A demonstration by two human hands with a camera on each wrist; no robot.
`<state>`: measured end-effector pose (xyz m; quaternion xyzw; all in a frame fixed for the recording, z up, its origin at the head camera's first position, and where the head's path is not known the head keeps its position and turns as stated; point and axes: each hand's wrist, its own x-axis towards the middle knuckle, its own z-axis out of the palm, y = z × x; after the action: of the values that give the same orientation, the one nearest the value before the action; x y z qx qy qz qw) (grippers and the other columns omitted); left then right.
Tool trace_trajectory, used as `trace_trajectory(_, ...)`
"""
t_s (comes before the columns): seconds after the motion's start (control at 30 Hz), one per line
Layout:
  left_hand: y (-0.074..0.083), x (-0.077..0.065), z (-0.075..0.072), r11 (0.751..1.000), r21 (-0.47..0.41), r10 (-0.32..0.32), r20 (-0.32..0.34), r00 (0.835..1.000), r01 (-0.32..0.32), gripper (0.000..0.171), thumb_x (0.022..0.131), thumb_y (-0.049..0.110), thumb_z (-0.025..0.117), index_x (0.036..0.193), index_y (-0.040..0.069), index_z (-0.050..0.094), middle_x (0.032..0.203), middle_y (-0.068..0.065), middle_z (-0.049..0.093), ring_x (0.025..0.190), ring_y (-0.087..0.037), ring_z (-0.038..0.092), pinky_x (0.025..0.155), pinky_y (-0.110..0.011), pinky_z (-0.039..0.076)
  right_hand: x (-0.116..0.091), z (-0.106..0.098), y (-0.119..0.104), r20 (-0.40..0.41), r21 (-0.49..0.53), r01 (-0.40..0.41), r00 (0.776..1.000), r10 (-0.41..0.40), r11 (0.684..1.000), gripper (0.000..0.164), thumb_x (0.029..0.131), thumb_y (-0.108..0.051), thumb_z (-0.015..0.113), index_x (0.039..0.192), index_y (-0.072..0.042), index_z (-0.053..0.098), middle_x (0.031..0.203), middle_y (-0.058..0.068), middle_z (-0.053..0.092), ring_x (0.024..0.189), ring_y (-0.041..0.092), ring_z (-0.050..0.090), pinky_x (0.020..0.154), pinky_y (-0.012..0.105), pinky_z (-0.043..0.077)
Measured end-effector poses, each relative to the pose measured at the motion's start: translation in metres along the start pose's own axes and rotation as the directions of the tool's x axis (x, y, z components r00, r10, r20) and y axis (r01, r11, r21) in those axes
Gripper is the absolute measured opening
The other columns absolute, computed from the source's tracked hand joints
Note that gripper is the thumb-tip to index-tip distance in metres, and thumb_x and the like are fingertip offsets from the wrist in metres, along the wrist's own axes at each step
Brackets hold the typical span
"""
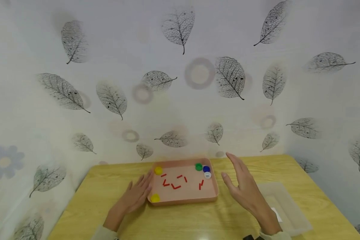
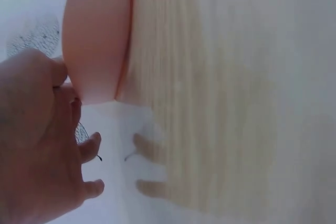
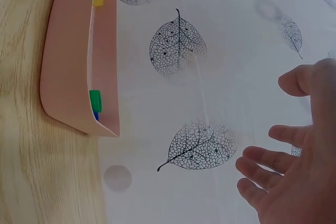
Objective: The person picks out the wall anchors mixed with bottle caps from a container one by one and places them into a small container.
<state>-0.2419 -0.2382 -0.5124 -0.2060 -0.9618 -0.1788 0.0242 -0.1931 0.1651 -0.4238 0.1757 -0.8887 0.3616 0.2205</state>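
Note:
A shallow pink tray (image 1: 184, 201) lies on the wooden table, near the wall. My left hand (image 1: 135, 195) touches the tray's left side with its fingers stretched along the wall; the left wrist view shows the hand at the tray's corner. Inside the tray are several short red sticks (image 1: 176, 187), scattered apart. One yellow cap (image 1: 158, 170) is in the far left corner and another yellow cap (image 1: 155, 198) in the near left. A green cap (image 1: 199, 167), a blue cap (image 1: 206, 169) and a white cap (image 1: 207, 175) cluster at the far right. My right hand (image 1: 244, 190) is raised right of the tray, fingers spread, holding nothing.
A translucent shallow container (image 1: 291, 203) lies on the table at the right, partly behind my right forearm, with a small white piece (image 1: 276, 215) on it. A leaf-patterned wall (image 1: 168, 110) rises directly behind the table (image 1: 84, 200).

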Motion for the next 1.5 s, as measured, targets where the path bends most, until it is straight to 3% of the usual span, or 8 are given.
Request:
trace_trajectory(0.27, 0.018, -0.020, -0.004, 0.996, 0.084, -0.017, 0.027, 0.999, 0.015, 0.053, 0.104, 0.036, 0.028, 0.153, 0.017, 0.017, 0.157, 0.001, 0.017, 0.140, -0.032, 0.022, 0.105, -0.067, 0.013, 0.002, 0.015, 0.004, -0.004, 0.056, -0.014, 1.000, 0.014, 0.998, 0.061, 0.095, -0.026, 0.058, 0.148, -0.029, 0.029, 0.145, 0.000, 0.038, 0.132, 0.025, 0.036, 0.099, 0.058, 0.034)
trace_trajectory(0.67, 0.037, -0.053, -0.010, 0.994, 0.107, -0.036, 0.064, 0.997, 0.029, 0.055, 0.104, 0.039, 0.029, 0.152, 0.017, 0.019, 0.157, 0.001, 0.018, 0.140, -0.031, 0.024, 0.107, -0.065, 0.014, -0.009, 0.043, 0.012, 0.013, 0.087, 0.016, 1.000, -0.017, 0.996, 0.055, 0.093, -0.021, 0.061, 0.143, -0.016, 0.039, 0.138, 0.004, 0.047, 0.114, 0.029, 0.051, 0.088, 0.051, 0.046)
trace_trajectory(0.93, 0.046, -0.066, -0.011, 0.993, 0.114, -0.039, 0.099, 0.994, 0.028, 0.055, 0.103, 0.042, 0.028, 0.152, 0.018, 0.019, 0.157, 0.002, 0.017, 0.141, -0.030, 0.021, 0.107, -0.065, 0.011, -0.020, 0.057, 0.013, 0.087, 0.171, -0.085, 0.994, 0.071, 0.982, 0.052, 0.092, -0.029, 0.063, 0.139, -0.019, 0.044, 0.131, -0.004, 0.051, 0.107, 0.024, 0.055, 0.083, 0.048, 0.049)
trace_trajectory(1.13, 0.052, -0.073, -0.011, 0.994, 0.103, -0.056, 0.151, 0.987, 0.040, 0.057, 0.103, 0.044, 0.025, 0.153, 0.017, 0.019, 0.158, 0.002, 0.015, 0.141, -0.031, 0.019, 0.106, -0.067, 0.009, -0.032, 0.065, 0.014, 0.132, 0.174, -0.128, 0.986, 0.106, 0.976, 0.047, 0.090, -0.022, 0.067, 0.132, -0.014, 0.049, 0.117, 0.001, 0.059, 0.098, 0.023, 0.058, 0.080, 0.042, 0.051)
trace_trajectory(1.23, 0.055, -0.075, -0.013, 0.995, 0.092, -0.062, 0.157, 0.986, 0.048, 0.057, 0.103, 0.044, 0.026, 0.152, 0.016, 0.020, 0.157, 0.001, 0.017, 0.141, -0.031, 0.019, 0.105, -0.068, 0.009, -0.035, 0.068, 0.016, 0.139, 0.176, -0.115, 0.986, 0.091, 0.978, 0.043, 0.088, -0.017, 0.068, 0.128, -0.010, 0.052, 0.109, 0.003, 0.061, 0.095, 0.021, 0.058, 0.079, 0.037, 0.051)
trace_trajectory(1.37, 0.059, -0.077, -0.018, 0.994, 0.097, -0.070, 0.161, 0.984, 0.054, 0.058, 0.103, 0.045, 0.028, 0.152, 0.015, 0.021, 0.157, 0.001, 0.018, 0.141, -0.032, 0.020, 0.105, -0.068, 0.008, -0.037, 0.071, 0.017, 0.101, 0.166, -0.030, 0.995, 0.013, 0.986, 0.039, 0.085, -0.012, 0.071, 0.119, -0.002, 0.055, 0.099, 0.006, 0.062, 0.088, 0.022, 0.059, 0.074, 0.033, 0.052)
trace_trajectory(1.5, 0.060, -0.078, -0.021, 0.995, 0.085, -0.067, 0.182, 0.981, 0.052, 0.060, 0.102, 0.048, 0.027, 0.152, 0.015, 0.021, 0.158, 0.001, 0.017, 0.142, -0.032, 0.018, 0.104, -0.070, 0.007, -0.040, 0.071, 0.018, 0.076, 0.135, 0.036, 0.996, -0.046, 0.990, 0.036, 0.081, -0.008, 0.074, 0.112, -0.001, 0.057, 0.096, 0.005, 0.062, 0.084, 0.021, 0.058, 0.072, 0.031, 0.051)
